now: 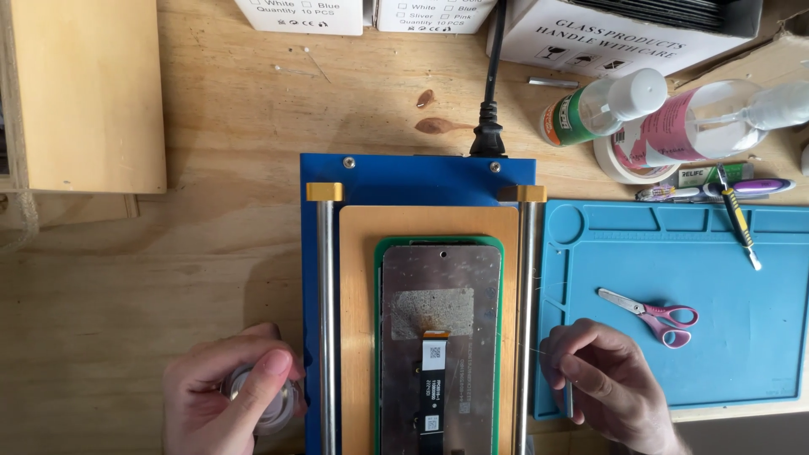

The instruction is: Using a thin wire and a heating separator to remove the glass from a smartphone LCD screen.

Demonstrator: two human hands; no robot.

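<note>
Plywood makes up the table [211,253], pale and scuffed, with two brown stains near the top middle. At its centre sits a blue heating plate [396,181] with a black power cord [489,126] plugged into its far edge and two metal rails [326,337] running down its sides. On it lies an orange pad [358,337], then a green mat [497,354], and on that a phone screen panel [438,345], back side up, with a black flex cable down its middle.

The left hand [223,392] is just left of the plate, its grip closed around a small round spool [261,396], thumb laid over the top. The right hand [602,379] is just right of the plate, over the near left corner of a blue work mat [716,354]; its grip is pinched shut on a thin metal pin [568,400]. A fine wire [527,350] shows faintly beside that hand, above the right rail; whether it reaches the spool I cannot tell. The panel lies between the two hands, touched by neither.

On the blue mat lie pink-handled scissors [653,312]. Beyond it stand two bottles [602,105], a tape roll [624,164], a yellow-and-black hand tool [740,223] and white boxes [624,29].
</note>
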